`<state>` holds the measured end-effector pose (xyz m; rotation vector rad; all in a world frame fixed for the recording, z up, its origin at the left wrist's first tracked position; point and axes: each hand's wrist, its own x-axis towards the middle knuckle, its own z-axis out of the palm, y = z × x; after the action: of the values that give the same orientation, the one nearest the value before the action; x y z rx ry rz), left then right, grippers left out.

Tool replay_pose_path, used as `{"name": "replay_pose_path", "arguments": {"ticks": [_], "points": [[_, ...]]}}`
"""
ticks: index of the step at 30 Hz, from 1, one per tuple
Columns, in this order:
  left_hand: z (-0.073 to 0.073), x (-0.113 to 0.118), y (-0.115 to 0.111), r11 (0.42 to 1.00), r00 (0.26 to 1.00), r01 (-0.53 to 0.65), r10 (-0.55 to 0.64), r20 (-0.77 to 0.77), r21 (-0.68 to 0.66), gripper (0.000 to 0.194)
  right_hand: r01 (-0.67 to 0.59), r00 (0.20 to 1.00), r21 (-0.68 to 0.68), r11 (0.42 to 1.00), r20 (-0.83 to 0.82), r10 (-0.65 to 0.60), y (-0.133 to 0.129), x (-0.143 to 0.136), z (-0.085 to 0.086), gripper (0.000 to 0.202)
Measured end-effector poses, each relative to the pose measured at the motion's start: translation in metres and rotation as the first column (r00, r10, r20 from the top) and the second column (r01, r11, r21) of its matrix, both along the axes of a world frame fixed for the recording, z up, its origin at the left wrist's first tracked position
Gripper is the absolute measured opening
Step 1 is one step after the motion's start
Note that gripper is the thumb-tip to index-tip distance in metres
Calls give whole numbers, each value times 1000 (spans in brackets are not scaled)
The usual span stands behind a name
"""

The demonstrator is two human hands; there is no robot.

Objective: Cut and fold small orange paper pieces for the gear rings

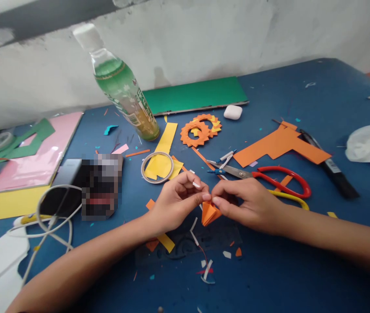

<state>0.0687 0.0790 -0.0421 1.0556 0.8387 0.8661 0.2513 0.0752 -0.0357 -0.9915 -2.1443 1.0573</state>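
Note:
Between my two hands, just above the blue table, is a small piece of folded orange paper [209,213] with fanned pleats. My left hand [181,200] pinches its upper edge with thumb and fingertips, and a small white strip shows at those fingers. My right hand [245,202] is closed on the paper's right side, its thumb and forefinger meeting near the left thumb. Right behind the hands lie scissors [241,173] with red and yellow handles, and a blue-and-white compass [222,163]. Folded orange and yellow paper rings [195,133] lie farther back.
A tape roll [143,174] rests on yellow paper. Behind it stands a green-labelled bottle [122,91]. Orange paper [278,145] and a black cutter [338,174] lie right. At left are a phone [102,187], a white cable [43,234] and coloured sheets. Paper scraps litter the table.

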Motion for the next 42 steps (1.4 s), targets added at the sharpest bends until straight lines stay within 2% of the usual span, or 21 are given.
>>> {"name": "replay_pose_path", "arguments": {"ticks": [4,6,9,11,13,18,23,30,34,42], "points": [[0,-2,1,987,993,-106,112,-41,117,26,34,999,-119,992,-14,-36,2,1,0,15],[0,-4,2,975,985,-151,162,-61,162,26,41,996,-221,974,-74,-59,3,1,-2,14],[-1,-5,2,962,977,-181,199,-72,206,24,-5,977,-418,909,-198,-86,5,-1,-6,21],[-2,-6,2,956,975,-184,207,-80,229,22,-30,965,-491,871,-240,-102,5,-3,-8,26],[-2,-7,2,954,975,-178,204,-86,243,20,-11,964,-482,876,-237,-118,5,-3,-8,26],[-1,-7,1,961,975,-152,184,-124,231,16,70,971,-287,955,-201,-131,5,-1,-5,20],[-3,-7,0,975,980,-96,128,-154,199,22,155,954,-180,971,-227,-194,4,-3,-9,17],[-2,-5,-2,976,968,-87,130,-214,202,18,126,959,-232,965,-219,-178,1,-7,-11,13],[-3,-3,-2,982,975,-86,117,-188,166,16,104,964,-279,955,-210,-166,1,-8,-10,12],[-4,-2,-1,986,980,-132,145,-135,97,23,148,967,-230,962,-171,-189,1,-7,-7,12]]}}
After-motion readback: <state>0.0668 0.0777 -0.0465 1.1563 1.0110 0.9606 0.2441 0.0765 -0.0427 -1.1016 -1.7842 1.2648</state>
